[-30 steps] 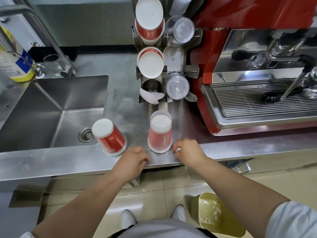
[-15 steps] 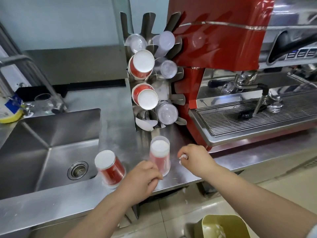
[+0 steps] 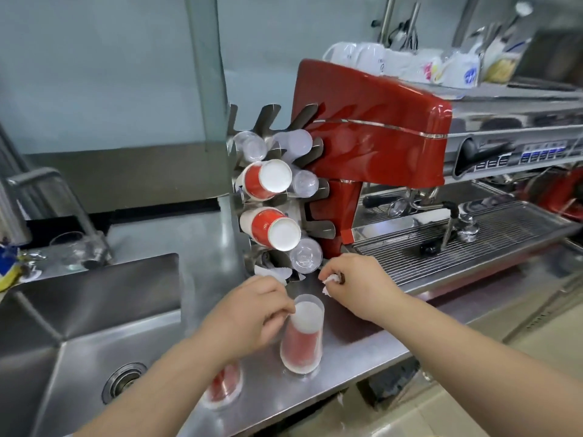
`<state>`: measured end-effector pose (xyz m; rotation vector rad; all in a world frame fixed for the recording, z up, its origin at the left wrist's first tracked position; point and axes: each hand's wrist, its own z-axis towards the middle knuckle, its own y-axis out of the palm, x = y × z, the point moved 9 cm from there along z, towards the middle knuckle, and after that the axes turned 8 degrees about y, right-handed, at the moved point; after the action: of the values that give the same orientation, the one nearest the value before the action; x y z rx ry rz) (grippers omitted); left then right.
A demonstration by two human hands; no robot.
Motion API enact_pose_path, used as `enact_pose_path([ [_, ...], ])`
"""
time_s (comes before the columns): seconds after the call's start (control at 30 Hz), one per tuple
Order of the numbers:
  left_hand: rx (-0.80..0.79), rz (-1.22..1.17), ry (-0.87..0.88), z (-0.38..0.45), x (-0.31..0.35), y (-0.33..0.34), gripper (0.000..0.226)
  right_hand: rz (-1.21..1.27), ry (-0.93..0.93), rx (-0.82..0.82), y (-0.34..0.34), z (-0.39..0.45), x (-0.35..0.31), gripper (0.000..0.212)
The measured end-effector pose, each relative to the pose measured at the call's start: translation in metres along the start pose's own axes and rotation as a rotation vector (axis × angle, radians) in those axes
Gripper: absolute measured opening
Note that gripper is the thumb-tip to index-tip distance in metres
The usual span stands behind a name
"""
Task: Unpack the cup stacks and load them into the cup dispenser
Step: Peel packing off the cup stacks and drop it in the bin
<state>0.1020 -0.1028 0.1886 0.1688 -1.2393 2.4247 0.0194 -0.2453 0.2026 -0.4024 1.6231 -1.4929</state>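
Observation:
A stack of red paper cups in a clear plastic sleeve (image 3: 302, 337) stands upside down on the steel counter (image 3: 353, 348). My left hand (image 3: 249, 313) pinches the sleeve at the stack's top left rim. My right hand (image 3: 353, 280) hovers just right of it, closed on a small scrap of white plastic (image 3: 332, 280). A second red cup stack (image 3: 222, 387) stands near the counter's front edge, mostly hidden by my left forearm. Behind, the metal cup dispenser (image 3: 271, 121) holds two red cup stacks (image 3: 268, 181) (image 3: 271, 230) and several clear cup stacks.
A red espresso machine (image 3: 372, 146) with a drip grate (image 3: 457, 244) stands right of the dispenser. A steel sink (image 3: 79, 310) with a drain (image 3: 121, 381) and a tap (image 3: 47, 200) lies to the left. White mugs (image 3: 362, 59) sit on top of the machine.
My view has tilted up. My left hand rose from the counter edge to the top of the wrapped stack and pinched the sleeve. My right hand lifted away, holding the scrap.

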Motion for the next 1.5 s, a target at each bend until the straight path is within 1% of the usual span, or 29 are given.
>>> enact_pose_path([
  [0.17,-0.030,0.012,0.055,0.009,-0.001,-0.019,0.016,-0.029,-0.032,0.038,-0.018,-0.002,-0.030,0.019],
  [0.3,-0.018,0.033,0.061,0.017,0.002,-0.028,0.016,-0.036,-0.052,0.073,-0.027,-0.005,-0.041,0.022],
  [0.43,-0.019,0.042,0.064,0.024,0.010,-0.026,0.016,-0.017,-0.052,0.090,-0.035,-0.011,-0.037,0.024],
  [0.57,-0.046,0.037,0.036,0.043,0.015,-0.013,0.017,-0.012,-0.041,0.112,-0.052,-0.025,-0.017,0.021],
  [0.63,-0.064,0.036,0.037,0.056,0.025,-0.002,0.018,-0.006,-0.022,0.127,-0.063,-0.034,0.001,0.020],
  [0.87,-0.113,0.006,0.162,0.112,0.088,0.058,0.020,-0.011,0.101,0.129,-0.096,-0.074,0.088,0.021],
  [1.03,-0.201,-0.055,0.203,0.150,0.132,0.116,0.014,-0.013,0.187,0.151,-0.123,-0.106,0.153,0.021],
  [1.2,-0.283,-0.101,0.230,0.177,0.174,0.174,0.022,0.002,0.297,0.169,-0.134,-0.143,0.224,0.021],
  [1.33,-0.399,-0.154,0.258,0.187,0.200,0.233,0.022,0.023,0.421,0.166,-0.125,-0.178,0.283,0.022],
  [1.4,-0.438,-0.175,0.260,0.185,0.210,0.263,0.018,0.062,0.503,0.146,-0.112,-0.195,0.312,0.021],
  [1.5,-0.513,-0.231,0.257,0.180,0.226,0.311,0.023,0.090,0.623,0.103,-0.081,-0.221,0.357,0.023],
])
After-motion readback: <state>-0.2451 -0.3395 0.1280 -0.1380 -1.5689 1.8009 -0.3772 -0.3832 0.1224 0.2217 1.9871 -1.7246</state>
